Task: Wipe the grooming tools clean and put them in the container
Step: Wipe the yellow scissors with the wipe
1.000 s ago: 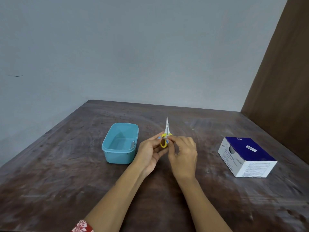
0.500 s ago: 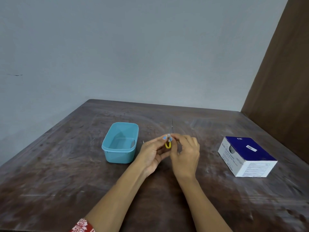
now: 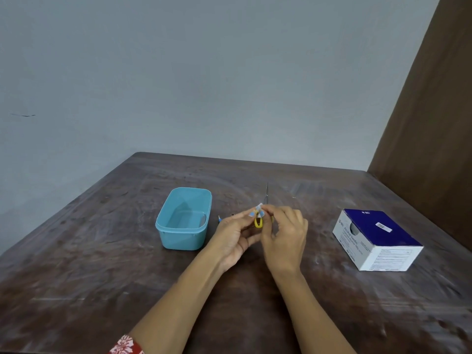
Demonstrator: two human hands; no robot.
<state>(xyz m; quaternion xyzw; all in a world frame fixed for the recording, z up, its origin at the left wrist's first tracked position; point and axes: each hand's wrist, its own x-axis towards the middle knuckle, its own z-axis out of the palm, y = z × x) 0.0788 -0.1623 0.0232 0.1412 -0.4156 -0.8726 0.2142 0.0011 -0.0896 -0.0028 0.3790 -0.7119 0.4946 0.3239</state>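
- The small scissors [image 3: 263,213] are held up above the tabletop [image 3: 102,277], just right of the teal plastic container [image 3: 184,218], blades pointing away from the person and the yellow finger loop [image 3: 258,223] nearest them.
- The left hand [image 3: 235,238] is closed on the handle end, fingertips pinching at the loop.
- The right hand [image 3: 286,238] is closed on a small white swab pad [image 3: 259,208], pressed against the scissors near the pivot (the pad is mostly hidden by the fingertips).
- Handling, as a judgement: the scissors look light, stiff and thin, with a sharp point, so the loops are the safe place to grip; the wet pad is soft and may make the metal slippery.
- Wiping should run from pivot toward tip, fingers kept behind the edge.
- The container sits open and looks light enough to slide if nudged; lower the scissors in rather than drop them.
- Something small [image 3: 219,218] lies between container and left hand; I cannot tell what it is.
- A blue and white alcohol swab box [image 3: 375,238] stands well apart on the right.
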